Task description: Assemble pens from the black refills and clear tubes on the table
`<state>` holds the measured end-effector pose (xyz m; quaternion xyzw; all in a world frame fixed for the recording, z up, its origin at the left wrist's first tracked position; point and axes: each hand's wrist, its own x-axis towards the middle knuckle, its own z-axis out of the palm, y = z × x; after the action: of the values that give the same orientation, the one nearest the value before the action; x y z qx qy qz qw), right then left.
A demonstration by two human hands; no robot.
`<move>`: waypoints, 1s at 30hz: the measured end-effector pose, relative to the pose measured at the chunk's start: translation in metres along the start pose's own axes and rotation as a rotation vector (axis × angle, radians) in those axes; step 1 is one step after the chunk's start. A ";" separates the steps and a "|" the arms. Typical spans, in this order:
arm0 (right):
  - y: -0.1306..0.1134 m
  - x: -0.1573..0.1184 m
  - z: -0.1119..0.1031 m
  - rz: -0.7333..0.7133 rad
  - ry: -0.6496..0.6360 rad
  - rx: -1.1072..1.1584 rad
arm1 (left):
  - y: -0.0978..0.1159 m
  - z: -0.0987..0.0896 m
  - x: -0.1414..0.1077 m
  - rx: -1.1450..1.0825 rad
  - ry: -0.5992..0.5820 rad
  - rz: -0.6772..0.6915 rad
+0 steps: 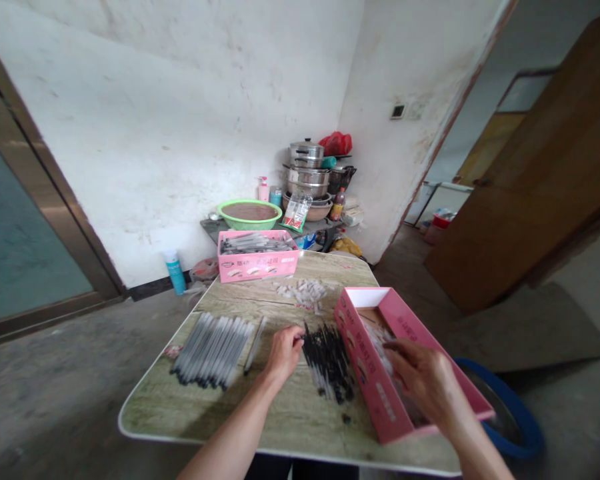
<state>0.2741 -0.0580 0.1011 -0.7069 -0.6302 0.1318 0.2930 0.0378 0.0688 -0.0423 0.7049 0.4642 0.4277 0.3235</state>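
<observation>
My left hand [285, 350] is over the middle of the table, its thumb and fingers pinched together at the left edge of a pile of thin black-and-clear pen parts [327, 363]. Whatever lies between the fingertips is too small to make out. My right hand [423, 373] reaches into an open pink box [373, 387], over clear and whitish pieces [377, 333]; its bent fingers are blurred. To the left lies a row of grey translucent pens [213, 350] with dark ends, and a single pen [255, 343] rests apart from them.
Small white pieces [305, 293] are scattered near the table's far side. Behind them stands another pink box [258, 265] full of pens. Beyond are a green basin [250, 225] and stacked steel pots [307, 177]. A blue-rimmed round object [530, 433] sits on the floor at right.
</observation>
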 end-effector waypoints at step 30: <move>0.067 0.044 0.003 0.045 -0.202 -0.715 | 0.011 -0.003 -0.005 0.353 -0.055 -0.045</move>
<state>0.3344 -0.0173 0.0673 -0.7617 -0.6464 -0.0210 -0.0393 0.0378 0.0603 -0.0333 0.7516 0.5388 0.3127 0.2167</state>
